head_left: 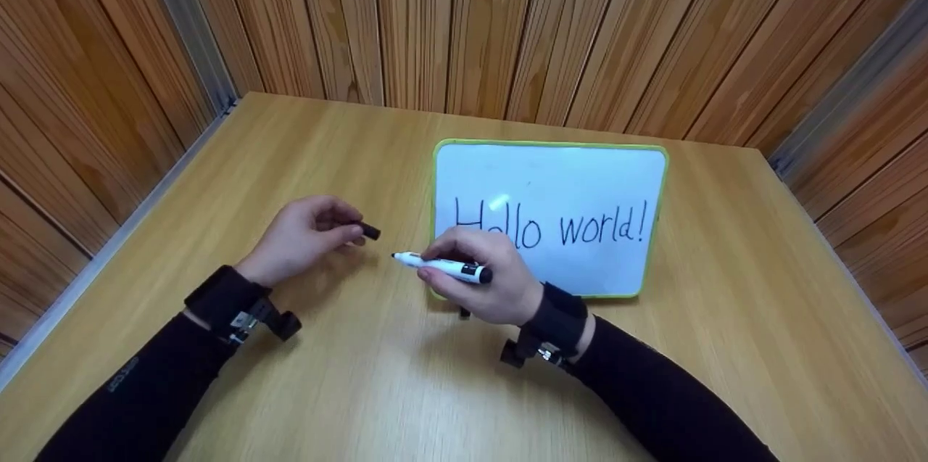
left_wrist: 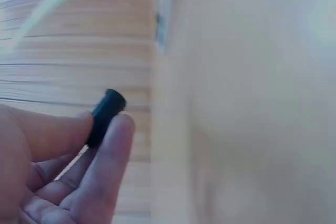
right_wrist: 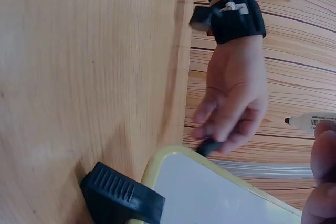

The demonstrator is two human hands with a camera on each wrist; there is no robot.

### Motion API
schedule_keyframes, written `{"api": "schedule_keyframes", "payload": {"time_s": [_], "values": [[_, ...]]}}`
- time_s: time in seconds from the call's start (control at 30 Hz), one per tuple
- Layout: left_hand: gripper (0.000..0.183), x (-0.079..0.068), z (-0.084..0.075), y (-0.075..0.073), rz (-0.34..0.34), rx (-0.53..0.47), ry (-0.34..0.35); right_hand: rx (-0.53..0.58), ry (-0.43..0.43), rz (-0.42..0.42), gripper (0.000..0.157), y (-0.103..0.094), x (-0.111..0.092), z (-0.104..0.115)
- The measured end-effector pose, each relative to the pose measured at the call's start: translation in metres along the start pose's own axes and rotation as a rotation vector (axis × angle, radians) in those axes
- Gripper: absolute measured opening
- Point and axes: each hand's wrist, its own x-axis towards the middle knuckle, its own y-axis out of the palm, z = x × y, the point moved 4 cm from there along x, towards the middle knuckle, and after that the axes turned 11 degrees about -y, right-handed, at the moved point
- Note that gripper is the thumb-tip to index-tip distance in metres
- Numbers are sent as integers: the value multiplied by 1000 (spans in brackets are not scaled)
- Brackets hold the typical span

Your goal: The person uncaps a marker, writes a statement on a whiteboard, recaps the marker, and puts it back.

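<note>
A white marker with a bare dark tip is pinched in my right hand, its tip aimed left. Between thumb and fingertips my left hand holds a small black marker cap. Seen close in the left wrist view, the cap has its end sticking out past the fingertips. The marker tip and the cap are a short distance apart. Behind the right hand stands a whiteboard with a yellow-green frame, bearing "Hello world!" in dark writing. That hand covers the board's lower left corner and part of the first word.
The board is propped by a black foot at its lower corner. Under everything lies a light wooden table. Wood-plank walls surround it at the back and sides. Each wrist wears a black strap with a small camera.
</note>
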Motion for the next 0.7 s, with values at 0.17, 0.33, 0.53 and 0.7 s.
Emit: {"api": "schedule_keyframes", "payload": {"time_s": [0.17, 0.33, 0.53, 0.7], "values": [[23, -7, -10, 12, 111, -230, -2, -4, 26, 2, 14, -4, -1, 2], [25, -14, -16, 22, 179, -313, -6, -14, 23, -7, 16, -8, -4, 5], [24, -22, -24, 37, 246, -378, 23, -27, 22, -31, 16, -16, -10, 10], [22, -25, -29, 47, 275, -394, 41, -46, 15, -38, 12, -24, -14, 14]]}}
